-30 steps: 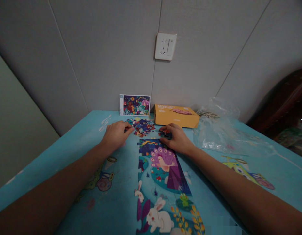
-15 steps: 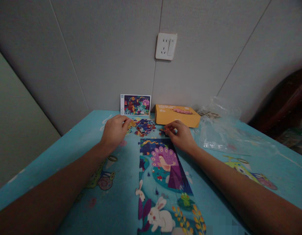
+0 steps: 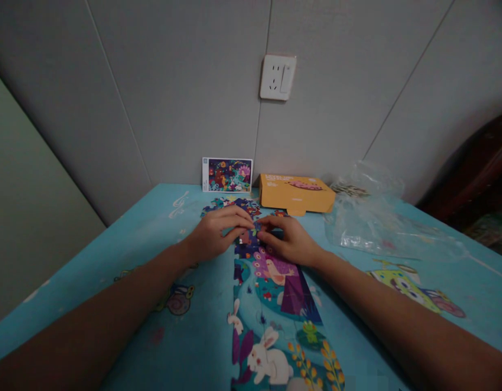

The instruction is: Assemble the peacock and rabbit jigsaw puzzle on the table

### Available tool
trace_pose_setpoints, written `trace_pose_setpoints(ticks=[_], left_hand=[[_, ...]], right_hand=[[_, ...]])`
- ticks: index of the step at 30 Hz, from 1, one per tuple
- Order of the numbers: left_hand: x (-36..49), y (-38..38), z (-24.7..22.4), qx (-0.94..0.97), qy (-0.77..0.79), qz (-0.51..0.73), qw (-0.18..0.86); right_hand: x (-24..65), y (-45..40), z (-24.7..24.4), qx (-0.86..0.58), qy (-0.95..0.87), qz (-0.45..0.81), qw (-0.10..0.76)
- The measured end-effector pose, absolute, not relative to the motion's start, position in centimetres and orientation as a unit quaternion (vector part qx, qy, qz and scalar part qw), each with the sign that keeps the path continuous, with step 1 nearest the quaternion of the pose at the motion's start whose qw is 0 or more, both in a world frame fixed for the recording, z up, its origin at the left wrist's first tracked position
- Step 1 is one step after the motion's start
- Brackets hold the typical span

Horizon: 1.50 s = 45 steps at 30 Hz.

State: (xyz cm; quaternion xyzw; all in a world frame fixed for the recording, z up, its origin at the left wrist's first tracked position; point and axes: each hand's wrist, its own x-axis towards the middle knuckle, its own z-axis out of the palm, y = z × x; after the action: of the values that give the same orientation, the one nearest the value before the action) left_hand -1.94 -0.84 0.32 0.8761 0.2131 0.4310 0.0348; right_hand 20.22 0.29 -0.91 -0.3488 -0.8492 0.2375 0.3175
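Note:
My left hand (image 3: 216, 234) and my right hand (image 3: 285, 240) meet at the far end of a colourful jigsaw puzzle (image 3: 271, 304) showing a peacock, a river and a white rabbit. Between my fingertips lies a small jigsaw piece (image 3: 249, 237), partly hidden, at the puzzle's top edge. Just beyond my left hand is a loose heap of jigsaw pieces (image 3: 230, 205). The puzzle lies on a blue cartoon-printed table cover (image 3: 112, 274).
A picture card (image 3: 227, 174) leans against the wall, beside a yellow cardboard box (image 3: 296, 194). A clear plastic bag (image 3: 376, 217) lies at the right. A wall socket (image 3: 277, 77) sits above. Dark wooden furniture (image 3: 474, 168) stands beyond the table's right side.
Both hands have drawn together over the puzzle's top edge, from separate spots beside it. My left hand has moved right from the loose pieces, and now covers part of the puzzle's far end.

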Motion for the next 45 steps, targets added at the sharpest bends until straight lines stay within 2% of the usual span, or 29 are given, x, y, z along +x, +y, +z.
trace_pose_setpoints(ticks=[8, 14, 20, 36, 45], left_hand=[[-2.0, -0.3, -0.4, 0.869, 0.255, 0.424, 0.013], [-2.4, -0.1, -0.9, 0.869, 0.312, 0.377, 0.073], [-2.4, -0.3, -0.9, 0.893, 0.307, 0.321, 0.08], [-2.5, -0.1, -0.6, 0.867, 0.32, 0.366, 0.109], [-2.4, -0.1, -0.7, 0.867, 0.325, 0.368, 0.079]], right_hand=[[20.4, 0.3, -0.8, -0.364, -0.837, 0.261, 0.314], [20.4, 0.3, -0.8, -0.384, -0.83, 0.234, 0.331], [20.4, 0.4, -0.7, -0.383, -0.829, 0.221, 0.342], [20.4, 0.5, -0.7, -0.39, -0.832, 0.223, 0.324], [20.7, 0.6, -0.8, -0.397, -0.826, 0.22, 0.333]])
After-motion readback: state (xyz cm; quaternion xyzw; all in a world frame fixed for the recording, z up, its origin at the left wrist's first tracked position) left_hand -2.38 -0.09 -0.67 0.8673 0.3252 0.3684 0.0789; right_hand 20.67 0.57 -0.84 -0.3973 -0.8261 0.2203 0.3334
